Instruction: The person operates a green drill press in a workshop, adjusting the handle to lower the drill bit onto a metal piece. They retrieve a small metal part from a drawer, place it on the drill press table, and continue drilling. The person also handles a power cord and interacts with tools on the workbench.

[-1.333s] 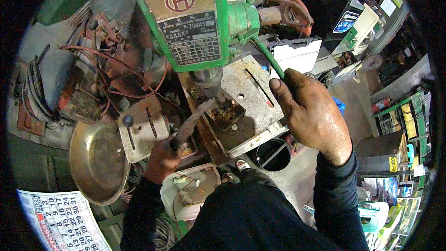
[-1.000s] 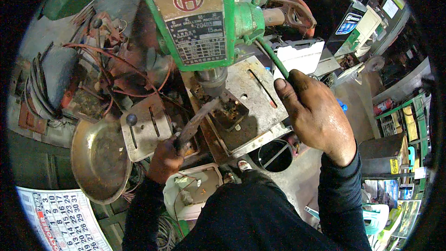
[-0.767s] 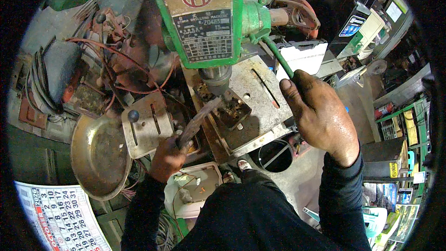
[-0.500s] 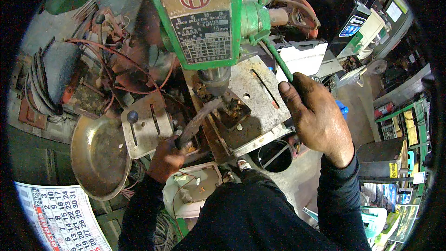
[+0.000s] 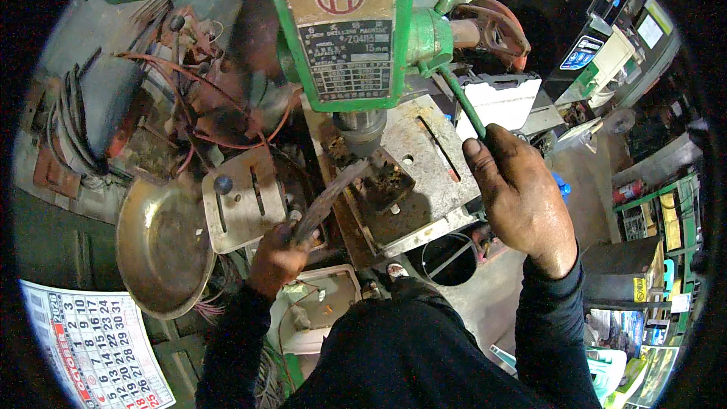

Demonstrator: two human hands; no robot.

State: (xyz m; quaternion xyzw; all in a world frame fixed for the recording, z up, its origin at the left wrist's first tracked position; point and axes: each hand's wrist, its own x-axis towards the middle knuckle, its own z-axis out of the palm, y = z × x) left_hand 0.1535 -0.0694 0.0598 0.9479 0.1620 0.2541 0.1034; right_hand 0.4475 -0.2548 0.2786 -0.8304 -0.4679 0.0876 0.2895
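A green bench drill press [image 5: 413, 38] stands in front of me, its chuck [image 5: 360, 133] pointing down over a slotted metal table [image 5: 454, 195]. My left hand [image 5: 277, 263] is closed around the near end of a flat, dark metal strip [image 5: 326, 203]. The strip's far end lies beneath the chuck, over a dark, rough block [image 5: 400, 185] on the table. Whether a drill bit touches the strip is too small to tell. My right hand [image 5: 526, 201] is wrapped around the end of the press's green feed lever [image 5: 463, 104].
A round metal pan [image 5: 163, 254] and a slotted plate with a ball knob [image 5: 250, 195] lie to the left. Below the table are a pale plastic bin [image 5: 310, 329] and a round dark bucket [image 5: 450, 260]. Red hoses [image 5: 170, 79] tangle at the far left. A calendar [image 5: 95, 348] is at lower left.
The whole view has shifted slightly, with the press now further right in it. The strip appears turned a little in my left hand. My right hand keeps its grip on the lever.
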